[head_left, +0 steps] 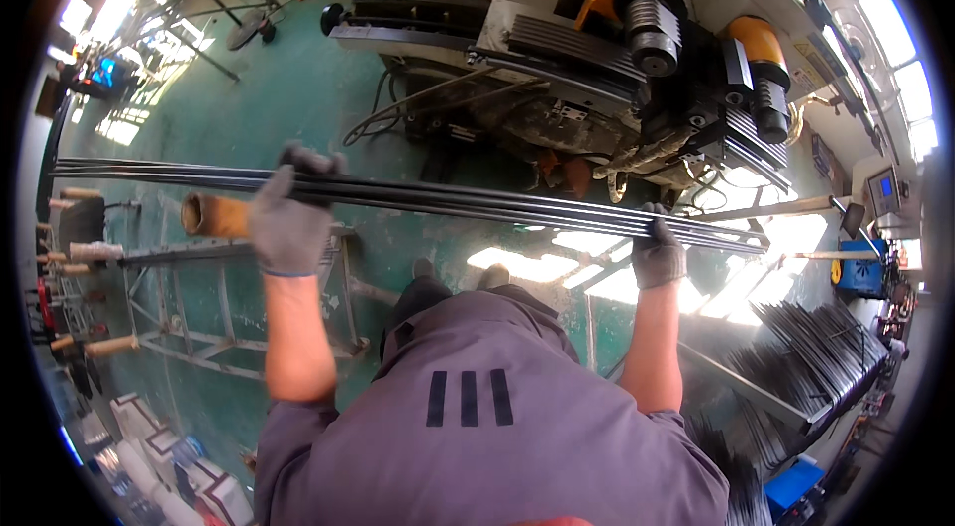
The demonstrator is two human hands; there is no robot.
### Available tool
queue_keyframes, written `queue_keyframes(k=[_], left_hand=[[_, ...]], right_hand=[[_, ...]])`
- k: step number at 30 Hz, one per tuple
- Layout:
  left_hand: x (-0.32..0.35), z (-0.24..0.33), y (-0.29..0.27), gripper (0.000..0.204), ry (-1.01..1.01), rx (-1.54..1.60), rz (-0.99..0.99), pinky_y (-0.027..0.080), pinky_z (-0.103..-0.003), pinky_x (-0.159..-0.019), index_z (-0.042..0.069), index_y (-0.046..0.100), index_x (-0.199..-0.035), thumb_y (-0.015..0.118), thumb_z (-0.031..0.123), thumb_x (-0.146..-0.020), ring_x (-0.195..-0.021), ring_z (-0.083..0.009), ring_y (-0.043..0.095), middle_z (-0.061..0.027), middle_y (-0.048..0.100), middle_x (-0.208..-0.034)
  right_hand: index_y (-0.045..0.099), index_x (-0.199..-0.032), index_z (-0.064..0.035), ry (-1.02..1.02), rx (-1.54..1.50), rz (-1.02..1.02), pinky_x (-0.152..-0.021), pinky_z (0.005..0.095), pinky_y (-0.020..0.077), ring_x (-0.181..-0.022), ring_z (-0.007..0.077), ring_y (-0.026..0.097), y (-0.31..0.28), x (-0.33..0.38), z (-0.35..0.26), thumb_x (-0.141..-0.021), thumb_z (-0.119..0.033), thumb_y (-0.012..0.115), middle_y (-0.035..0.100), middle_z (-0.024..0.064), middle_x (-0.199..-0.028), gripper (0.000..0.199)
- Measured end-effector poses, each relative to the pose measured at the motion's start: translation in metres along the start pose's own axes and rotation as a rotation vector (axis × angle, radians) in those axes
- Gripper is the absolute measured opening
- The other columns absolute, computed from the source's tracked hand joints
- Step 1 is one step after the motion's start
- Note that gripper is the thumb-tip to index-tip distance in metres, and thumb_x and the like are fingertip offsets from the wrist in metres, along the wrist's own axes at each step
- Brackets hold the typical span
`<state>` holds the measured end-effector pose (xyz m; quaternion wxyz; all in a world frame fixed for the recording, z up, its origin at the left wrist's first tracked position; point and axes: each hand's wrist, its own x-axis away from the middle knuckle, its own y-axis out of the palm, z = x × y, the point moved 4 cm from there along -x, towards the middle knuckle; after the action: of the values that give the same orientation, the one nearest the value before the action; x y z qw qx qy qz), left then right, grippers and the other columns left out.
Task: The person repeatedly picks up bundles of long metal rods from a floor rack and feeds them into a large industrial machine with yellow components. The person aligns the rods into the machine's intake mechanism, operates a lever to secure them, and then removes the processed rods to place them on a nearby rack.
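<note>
A bundle of long, thin dark metal rods [468, 199] stretches across in front of me, from the far left rim to the right. Both my hands wear grey gloves. My left hand [290, 213] is closed round the rods left of my body, with the fingers over their far side. On the right, my right hand [657, 253] grips the same bundle nearer its right end, and the rods run on past it. The bundle hangs in the air between a machine and my body, sloping slightly down to the right in the view.
Ahead stands a large machine with two orange-housed spindles [652, 14]. A metal frame stand [224, 312] with a cardboard tube [214, 216] is at my left. Many dark rods lie stacked on a rack [811, 357] at the right, near a blue box [858, 265]. Cables hang below the machine.
</note>
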<state>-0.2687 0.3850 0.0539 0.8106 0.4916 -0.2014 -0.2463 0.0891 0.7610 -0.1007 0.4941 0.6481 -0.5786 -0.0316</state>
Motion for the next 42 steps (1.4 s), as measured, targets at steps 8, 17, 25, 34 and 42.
queue_keyframes(k=[8, 17, 25, 34, 42], left_hand=[[-0.120, 0.062, -0.038, 0.022, 0.100, -0.107, 0.030, 0.039, -0.048, -0.110, -0.005, 0.057, -0.111, 0.048, 0.006, -0.095, -0.105, -0.0287, 0.059, -0.0171, 0.062, -0.107], [-0.253, -0.026, -0.037, 0.022, -0.208, -0.113, 0.141, 0.045, -0.047, -0.105, -0.005, 0.057, -0.112, 0.047, 0.008, -0.098, -0.109, -0.0333, 0.059, -0.0185, 0.062, -0.110], [-0.290, -0.116, -0.010, 0.025, -0.467, 0.000, 0.091, 0.042, -0.048, -0.107, -0.005, 0.057, -0.116, 0.048, 0.011, -0.098, -0.114, -0.0323, 0.057, -0.0163, 0.062, -0.116], [-0.333, -0.031, -0.045, 0.027, -0.191, -0.076, 0.246, 0.046, -0.047, -0.103, -0.003, 0.059, -0.114, 0.047, 0.017, -0.100, -0.108, -0.0317, 0.060, -0.0144, 0.065, -0.111], [-0.331, -0.054, -0.038, 0.027, -0.138, -0.162, 0.379, 0.046, -0.049, -0.103, -0.004, 0.057, -0.113, 0.042, 0.003, -0.092, -0.108, -0.0339, 0.060, -0.0167, 0.064, -0.108]], right_hand=[[0.058, -0.122, 0.0018, -0.354, 0.053, 0.022, -0.098, 0.0346, 0.0481, -0.108, 0.0233, 0.061, 0.070, -0.030, -0.051, -0.101, -0.019, 0.050, 0.065, 0.0116, -0.115, 0.030], [0.058, -0.124, 0.0004, -0.683, 1.316, -0.100, -0.096, 0.0298, 0.0489, -0.108, 0.0185, 0.060, 0.191, -0.064, -0.013, -0.101, -0.014, 0.047, 0.063, 0.0095, -0.120, 0.029], [0.055, -0.130, -0.0106, -0.714, 2.354, 0.128, -0.099, 0.0301, 0.0448, -0.117, 0.0162, 0.057, 0.230, -0.127, -0.003, -0.099, -0.019, 0.043, 0.062, 0.0018, -0.126, 0.035], [0.060, -0.113, 0.0043, -0.336, -0.141, 0.125, -0.075, 0.0416, 0.0565, -0.083, 0.0294, 0.067, 0.171, -0.187, -0.004, -0.080, 0.002, 0.071, 0.068, 0.0149, -0.102, 0.035], [0.062, -0.103, 0.0061, -0.281, 0.170, 0.431, -0.075, 0.0405, 0.0560, -0.080, 0.0298, 0.067, 0.205, -0.149, -0.017, -0.074, -0.002, 0.064, 0.067, 0.0169, -0.090, 0.030]])
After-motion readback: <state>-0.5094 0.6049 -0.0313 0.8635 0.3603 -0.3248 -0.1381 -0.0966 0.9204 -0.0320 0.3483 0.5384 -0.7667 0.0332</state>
